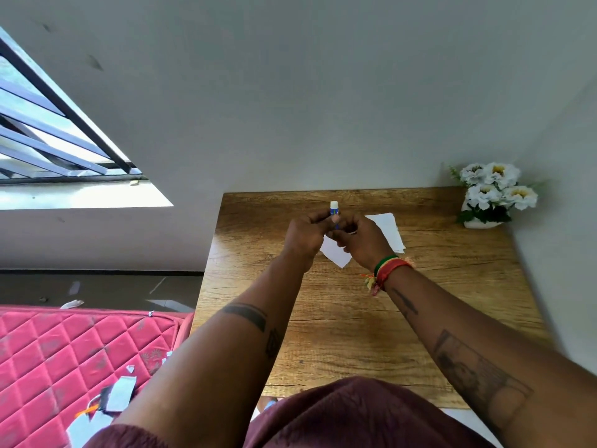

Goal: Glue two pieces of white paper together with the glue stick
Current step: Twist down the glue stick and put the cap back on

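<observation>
A small blue glue stick with a white tip stands upright above the far middle of the wooden table. My left hand grips its body. My right hand closes on its lower end, which is hidden between the fingers. Under my hands lies a small white paper, one corner pointing toward me. A second white paper lies flat just right of my right hand, partly covered by it.
A white pot of white flowers stands at the table's far right corner against the wall. A red quilted mattress with paper scraps lies to the left of the table. A barred window is at far left.
</observation>
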`<state>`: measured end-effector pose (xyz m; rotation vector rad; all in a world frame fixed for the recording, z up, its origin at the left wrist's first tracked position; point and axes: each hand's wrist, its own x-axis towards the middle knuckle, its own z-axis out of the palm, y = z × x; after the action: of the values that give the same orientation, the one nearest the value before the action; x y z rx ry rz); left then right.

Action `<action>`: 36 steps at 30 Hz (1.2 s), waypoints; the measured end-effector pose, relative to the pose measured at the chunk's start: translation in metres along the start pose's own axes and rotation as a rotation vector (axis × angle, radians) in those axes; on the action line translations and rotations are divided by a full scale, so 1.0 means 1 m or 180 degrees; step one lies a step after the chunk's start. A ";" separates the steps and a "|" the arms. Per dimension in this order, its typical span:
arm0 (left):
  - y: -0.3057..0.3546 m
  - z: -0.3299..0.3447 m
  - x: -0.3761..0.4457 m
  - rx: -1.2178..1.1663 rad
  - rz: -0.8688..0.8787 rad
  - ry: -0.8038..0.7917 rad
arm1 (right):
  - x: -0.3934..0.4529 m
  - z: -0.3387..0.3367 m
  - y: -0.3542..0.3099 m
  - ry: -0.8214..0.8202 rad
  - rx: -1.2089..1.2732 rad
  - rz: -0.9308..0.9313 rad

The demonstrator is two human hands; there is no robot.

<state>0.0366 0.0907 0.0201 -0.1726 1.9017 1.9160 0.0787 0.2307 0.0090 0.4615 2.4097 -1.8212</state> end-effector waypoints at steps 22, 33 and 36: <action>-0.005 -0.016 0.006 0.0076 -0.0088 0.0026 | 0.006 0.007 -0.005 -0.0371 0.0069 0.0289; -0.002 -0.013 0.006 0.0051 -0.0184 0.0005 | 0.003 0.009 -0.016 -0.0306 0.0045 0.0097; -0.002 -0.013 0.007 0.0077 -0.0167 0.0009 | 0.001 0.007 -0.013 -0.0524 0.0174 0.0166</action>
<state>0.0281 0.0796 0.0145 -0.2156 1.9026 1.8586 0.0735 0.2210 0.0184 0.3598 2.2248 -1.8298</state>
